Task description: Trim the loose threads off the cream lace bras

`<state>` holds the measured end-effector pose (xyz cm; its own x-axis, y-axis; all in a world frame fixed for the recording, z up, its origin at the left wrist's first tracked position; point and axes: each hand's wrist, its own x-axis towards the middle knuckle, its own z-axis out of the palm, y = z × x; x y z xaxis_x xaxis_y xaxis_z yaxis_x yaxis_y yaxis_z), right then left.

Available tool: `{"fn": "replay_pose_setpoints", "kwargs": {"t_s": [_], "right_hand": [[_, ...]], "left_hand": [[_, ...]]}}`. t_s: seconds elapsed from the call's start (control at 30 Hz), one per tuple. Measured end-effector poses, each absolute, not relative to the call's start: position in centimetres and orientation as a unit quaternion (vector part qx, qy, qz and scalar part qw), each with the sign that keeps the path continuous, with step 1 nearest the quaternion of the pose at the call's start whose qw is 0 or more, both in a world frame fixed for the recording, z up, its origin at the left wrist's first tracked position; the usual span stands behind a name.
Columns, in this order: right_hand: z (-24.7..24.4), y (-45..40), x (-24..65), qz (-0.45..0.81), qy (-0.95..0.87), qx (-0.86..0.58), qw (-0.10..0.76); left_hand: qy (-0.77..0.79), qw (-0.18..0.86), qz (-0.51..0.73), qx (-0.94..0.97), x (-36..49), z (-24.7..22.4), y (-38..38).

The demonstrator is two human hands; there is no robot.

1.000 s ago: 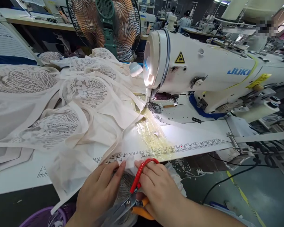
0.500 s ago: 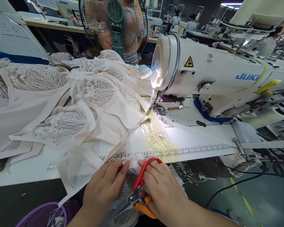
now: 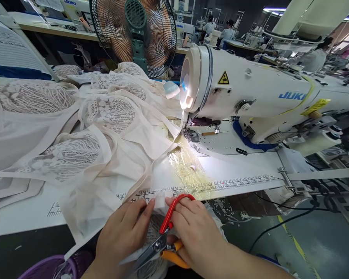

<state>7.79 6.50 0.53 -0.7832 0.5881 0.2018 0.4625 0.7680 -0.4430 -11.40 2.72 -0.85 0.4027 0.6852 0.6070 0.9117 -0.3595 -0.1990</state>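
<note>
My right hand is wrapped around scissors with one red and one orange handle, the blades pointing down-left. Its thumb and fingertips also press at a small white fabric piece on the table's front edge. At the other end of that piece, my left hand pinches with thumb and forefinger. Below and between the hands hangs white lace fabric, partly hidden. Cream lace bra pieces lie heaped to the left, and a thin strap runs from them to the sewing machine's needle area.
A white sewing machine stands at the right. Yellowish clear tape and a printed ruler mark the tabletop. A fan is behind the heap. At lower left sits a purple basket. Two people sit far back.
The view has shifted slightly, moving the scene a little to the left. Both hands keep their places on the fabric piece, and the scissors stay in my right hand.
</note>
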Motion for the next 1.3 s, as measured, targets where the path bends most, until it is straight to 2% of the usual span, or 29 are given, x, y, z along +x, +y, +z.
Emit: {"fn": "replay_pose_setpoints", "kwargs": {"t_s": [0.27, 0.43, 0.53, 0.6, 0.7, 0.73, 0.93, 1.1, 1.2, 1.3], "right_hand": [[0.6, 6.5, 7.7, 0.195, -0.924, -0.279, 0.176], [2.9, 8.5, 10.1, 0.193, -0.916, -0.311, 0.163], [5.4, 11.9, 13.3, 0.156, -0.876, -0.449, 0.076], [6.8, 14.9, 15.4, 0.069, -0.827, -0.558, -0.003], [8.2, 19.4, 17.6, 0.001, -0.782, -0.614, -0.105], [8.5, 20.8, 17.9, -0.005, -0.771, -0.627, -0.112], [8.1, 26.3, 17.1, -0.021, -0.744, -0.663, -0.083], [7.8, 26.9, 15.4, -0.015, -0.758, -0.651, -0.037], [7.6, 24.2, 14.1, -0.011, -0.809, -0.588, 0.002], [6.4, 20.1, 11.8, 0.039, -0.897, -0.441, 0.011]], "left_hand": [[-0.51, 0.248, -0.214, -0.795, -10.9, -0.5, 2.5], [-0.544, 0.236, -0.181, -0.785, -10.5, -0.2, 1.9], [-0.549, 0.251, -0.17, -0.779, -10.1, -0.2, 2.0], [-0.538, 0.26, -0.18, -0.781, -9.7, -0.2, 2.2], [-0.523, 0.253, -0.182, -0.793, -8.7, -0.4, 2.9], [-0.527, 0.243, -0.173, -0.796, -8.2, -0.4, 3.2], [-0.557, 0.193, -0.067, -0.805, -4.8, 1.0, 5.3], [-0.566, 0.239, -0.093, -0.783, -2.0, 1.9, 4.5], [-0.562, 0.247, -0.104, -0.783, -1.3, 1.4, 3.6], [-0.561, 0.233, -0.103, -0.788, -1.2, 1.0, 3.6]]}}
